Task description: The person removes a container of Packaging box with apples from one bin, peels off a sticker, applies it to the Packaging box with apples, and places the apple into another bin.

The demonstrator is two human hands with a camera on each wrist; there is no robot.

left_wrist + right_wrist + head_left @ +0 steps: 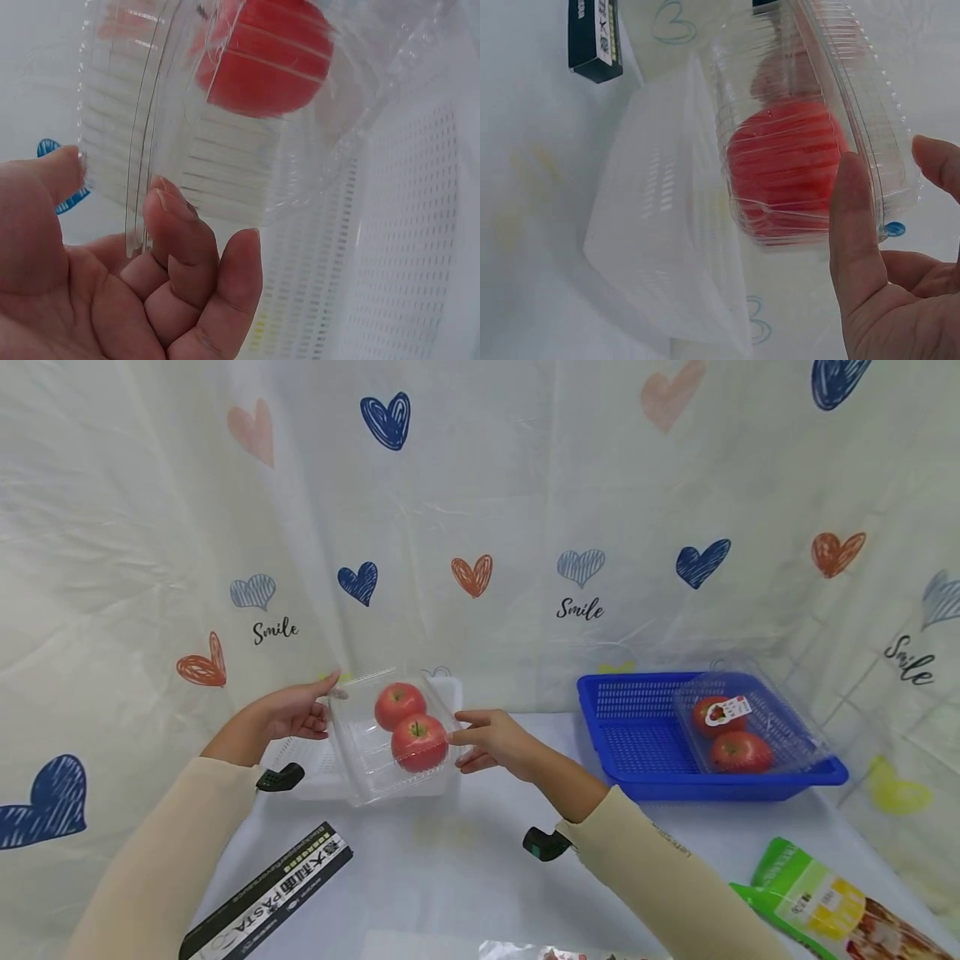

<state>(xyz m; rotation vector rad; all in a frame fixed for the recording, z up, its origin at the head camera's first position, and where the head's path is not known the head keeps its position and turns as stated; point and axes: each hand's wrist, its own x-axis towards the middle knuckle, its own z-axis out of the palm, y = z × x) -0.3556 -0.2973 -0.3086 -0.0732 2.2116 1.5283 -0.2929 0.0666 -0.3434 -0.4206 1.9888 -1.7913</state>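
A clear plastic clamshell box (358, 727) with two red apples in it, one apple (400, 705) behind the other apple (420, 745), is held up and tilted over a white slotted basket (641, 225). My left hand (296, 710) grips the box's left edge, its thumb on one side and curled fingers on the other in the left wrist view. On the opposite edge, my right hand (495, 742) pinches the box between thumb and fingers. Through the clear wall, one apple (784, 176) shows large in the right wrist view. The box partly hides the basket in the head view.
At the right stands a blue basket (630, 781) holding another clear box (787, 735) with two apples. A black pasta box (270, 893) lies front left, a green food bag (817, 902) front right. A shiny package (517, 952) shows at the bottom edge. A heart-printed curtain (510, 477) hangs behind.
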